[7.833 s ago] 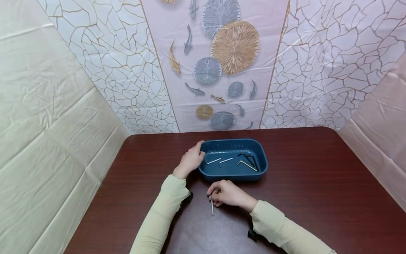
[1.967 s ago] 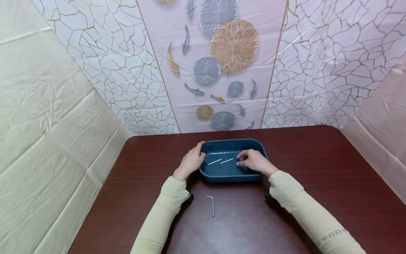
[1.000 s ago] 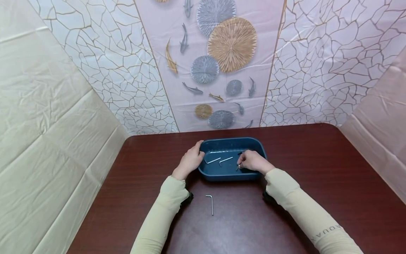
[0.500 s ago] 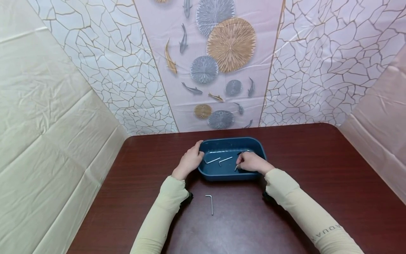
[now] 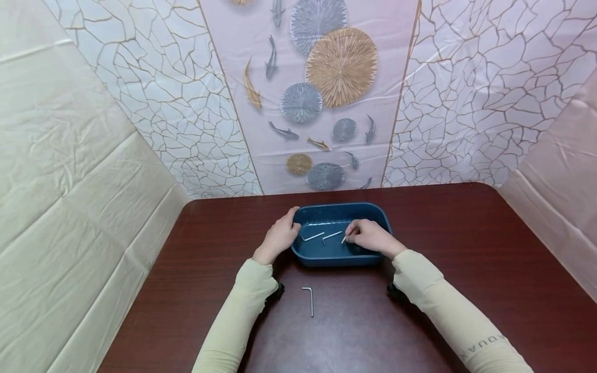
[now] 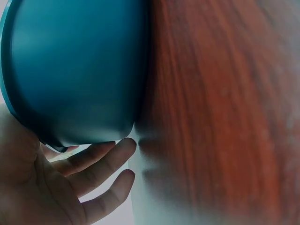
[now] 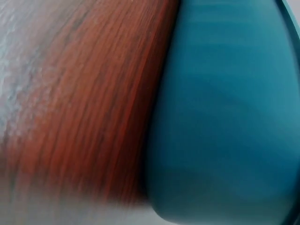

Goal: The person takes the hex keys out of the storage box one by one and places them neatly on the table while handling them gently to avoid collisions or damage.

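In the head view a blue rectangular tray (image 5: pixel 338 261) stands on the table. My left hand (image 5: pixel 279 235) grips its left end; the left wrist view has the fingers (image 6: pixel 110 164) along the outer wall and the thumb side at the rim. Over the tray's right half, my right hand (image 5: pixel 371 237) pinches a hex key (image 5: pixel 344 240), of which a short bright end pokes out below the fingertips. Two silver hex keys, a left one (image 5: pixel 313 237) and a middle one (image 5: pixel 332 235), lie on the tray floor. The right hand covers the tray's right part.
On the dark red wooden table (image 5: pixel 448 248), a silver L-shaped hex key (image 5: pixel 312 303) lies in front of the tray. Patterned cloth (image 5: pixel 345 67) hangs behind the table's back edge. The right wrist view shows only the tray's outer wall (image 7: pixel 225 117) and the tabletop.
The right hand laid a hex key on the table, then reached into the tray and pinched another, which has now shifted slightly up and left. The left hand stays at the tray's end.
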